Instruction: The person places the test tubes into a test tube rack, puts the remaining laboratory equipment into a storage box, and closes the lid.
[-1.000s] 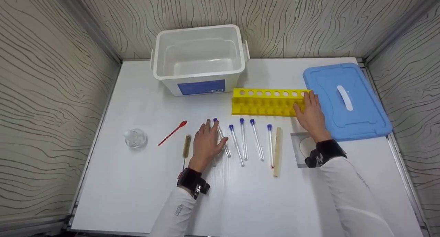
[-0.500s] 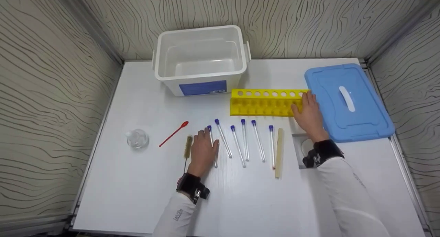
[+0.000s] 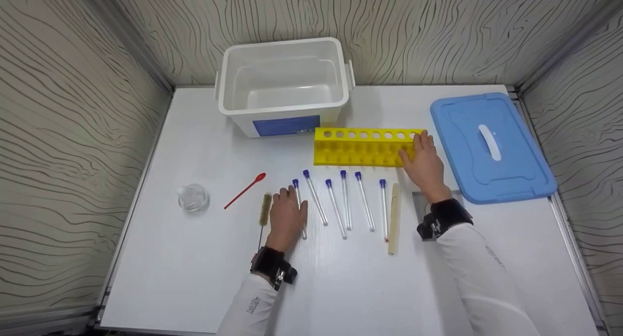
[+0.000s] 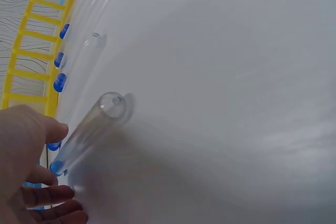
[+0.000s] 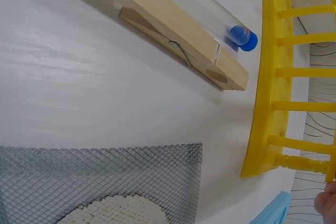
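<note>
"What did the right hand hold?"

"The right hand [image 3: 425, 168] held the right end of a yellow rack [image 3: 360, 148], fingers over the holed strip, thumb against the front."

"And the left?"

"The left hand [image 3: 287, 216] hovered low over the leftmost tube [image 3: 304, 232], with a wide gap between thumb and fingers. Whether it touched the glass, the views could not tell."

"Where was the rack?"

"On the white table [image 3: 194, 277], lengthwise before the person, just beyond the blue caps of six tubes. The leftmost lay partly under the left hand; the other five tubes [image 3: 336, 209] spread to its right."

"Closest to those?"

"A wooden clamp [image 3: 393, 219] lay just beside the rightmost tube. A wire mesh [image 5: 181, 177] with a pale disc lay partly under the right wrist. A brush [image 3: 265, 210] lay just left of the left hand."

"Farther out?"

"A red spoon [image 3: 246, 190] lay slantwise left of the brush, and a glass jar [image 3: 193, 198] sat beyond it. A white bin [image 3: 282, 111] stood upright and open at the back, near the rack's left end. A blue lid [image 3: 518, 165] lay handle up at right."
</note>
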The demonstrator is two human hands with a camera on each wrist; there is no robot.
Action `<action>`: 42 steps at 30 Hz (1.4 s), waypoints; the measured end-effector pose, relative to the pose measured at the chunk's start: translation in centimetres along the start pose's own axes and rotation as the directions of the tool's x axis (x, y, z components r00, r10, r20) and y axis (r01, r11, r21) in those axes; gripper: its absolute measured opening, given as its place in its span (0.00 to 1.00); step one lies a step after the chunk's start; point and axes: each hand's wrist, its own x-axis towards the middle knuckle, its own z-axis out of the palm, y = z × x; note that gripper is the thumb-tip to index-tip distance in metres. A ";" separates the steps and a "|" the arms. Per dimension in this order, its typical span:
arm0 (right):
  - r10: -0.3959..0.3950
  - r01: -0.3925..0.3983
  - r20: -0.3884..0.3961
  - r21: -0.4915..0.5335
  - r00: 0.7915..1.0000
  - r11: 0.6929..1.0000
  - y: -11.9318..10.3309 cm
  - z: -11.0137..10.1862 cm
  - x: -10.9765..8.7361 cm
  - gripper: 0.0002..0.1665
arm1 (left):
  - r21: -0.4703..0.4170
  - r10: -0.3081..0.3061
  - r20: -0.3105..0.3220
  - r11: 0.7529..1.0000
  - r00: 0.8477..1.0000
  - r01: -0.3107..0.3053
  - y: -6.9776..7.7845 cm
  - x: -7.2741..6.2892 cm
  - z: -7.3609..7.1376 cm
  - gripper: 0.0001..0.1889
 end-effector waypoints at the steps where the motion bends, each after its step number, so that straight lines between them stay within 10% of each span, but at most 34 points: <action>1: -0.010 0.010 -0.008 -0.004 1.000 1.000 -0.2 0.1 0.0 0.44 | 0.000 -0.004 0.001 1.000 1.000 0.004 0.0 0.0 0.0 0.32; 16: -0.092 0.091 -0.013 -0.068 0.996 0.994 -2.8 1.0 0.0 0.43 | 0.022 -0.014 -0.077 1.000 0.997 0.016 0.5 0.7 0.1 0.26; 30: -0.093 0.095 0.036 -0.062 0.995 0.994 -4.4 1.6 -0.3 0.43 | -0.013 -0.055 -0.022 0.998 0.998 0.054 0.9 0.8 0.1 0.27; 42: -0.198 0.189 -0.071 -0.114 0.978 0.975 -4.1 2.3 -1.1 0.41 | -0.058 -0.096 -0.013 0.994 0.995 0.096 0.9 0.6 0.1 0.24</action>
